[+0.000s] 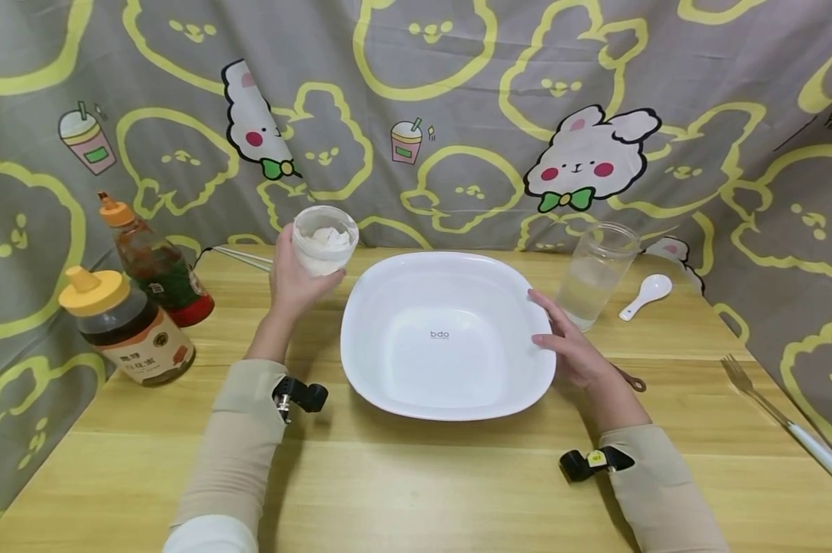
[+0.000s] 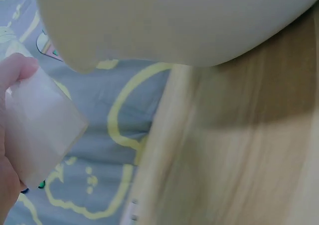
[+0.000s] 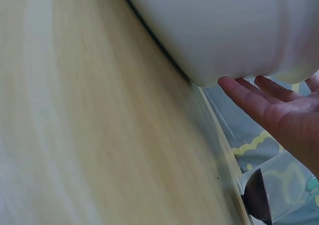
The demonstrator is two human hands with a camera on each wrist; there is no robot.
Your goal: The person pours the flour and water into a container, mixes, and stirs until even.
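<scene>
Well, the biggest thing before you is the grey curtain [image 1: 457, 115] with yellow outlines and cartoon rabbits, hanging along the far side and round to the left and right. In front of it spreads the wooden counter [image 1: 416, 484], and in the middle sits the white basin [image 1: 450, 372], "bdo" printed on its bare inner floor. To the far left, a sauce bottle [image 1: 158, 269] with an orange cap and red base stands behind a dark honey bottle [image 1: 139, 338] with a yellow lid. On the right, just beyond the basin, is a clear glass [image 1: 591, 280] partly filled with cloudy liquid. As for your hands, the left hand [image 1: 296, 278] grips a clear jar [image 1: 324, 252] of white, clumpy powder at the basin's far left, while the right hand [image 1: 576, 349] has its fingers extended and apart, touching the basin's right side. A fork [image 1: 778, 415] with a pale handle lies at the right edge, and light chopsticks [image 1: 243, 258] lie at the far left. Smaller are the white spoon [image 1: 647, 295], right of the glass, and a brown handle end [image 1: 634, 379] showing beside your right wrist.
</scene>
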